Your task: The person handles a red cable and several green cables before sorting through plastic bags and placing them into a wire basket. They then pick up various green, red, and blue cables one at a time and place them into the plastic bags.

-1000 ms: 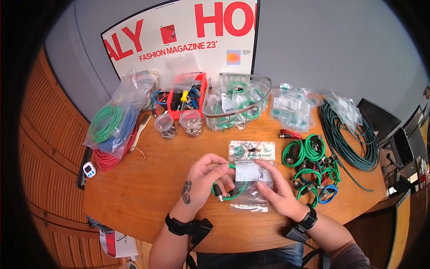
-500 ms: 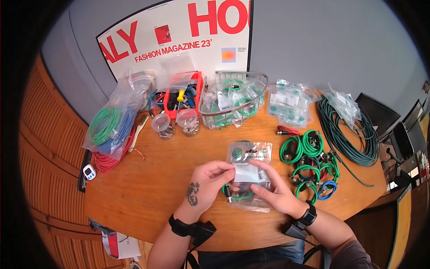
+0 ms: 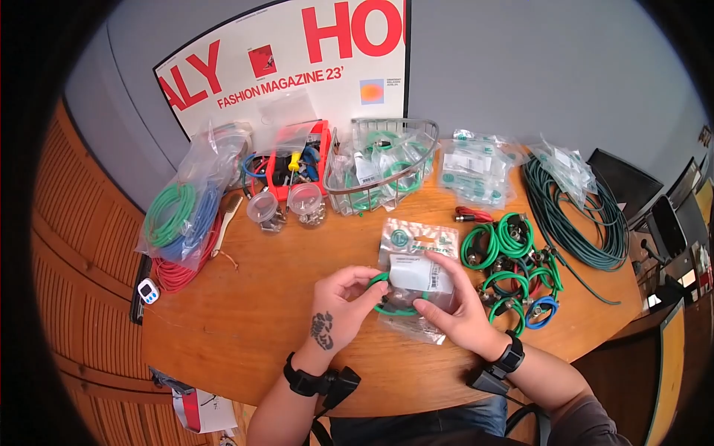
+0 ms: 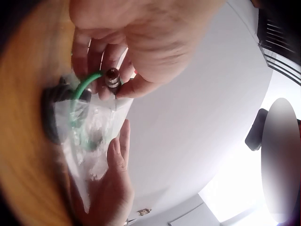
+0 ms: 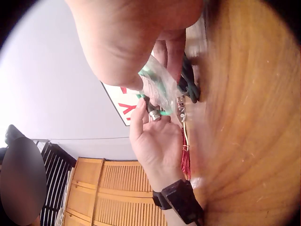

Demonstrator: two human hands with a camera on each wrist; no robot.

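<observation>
My left hand (image 3: 336, 306) pinches a short green cable (image 4: 86, 84) near its end, where a metal connector (image 4: 113, 81) shows beside the thumb. Part of the cable's loop lies within a clear plastic bag (image 3: 419, 236) that has a printed header and a white label (image 3: 413, 273). The bag is held by my right hand (image 3: 462, 318), its thumb near the lower part and fingers along the right edge. In the right wrist view the connector (image 5: 154, 114) sits at the left fingertips, outside the film.
Right of the bag lie several coiled green cables (image 3: 513, 236), a blue one (image 3: 542, 313) and a red one (image 3: 476, 215). Behind stand a wire basket (image 3: 383, 186), a red bin (image 3: 324, 149) and plastic jars (image 3: 306, 199). Flat bags (image 3: 476, 175) and a dark cable coil (image 3: 613, 238) sit back right.
My left fingers have shifted on the green cable, and its connector, earlier hanging below the hand, is now up at the fingertips. The bag has tilted slightly in my right hand.
</observation>
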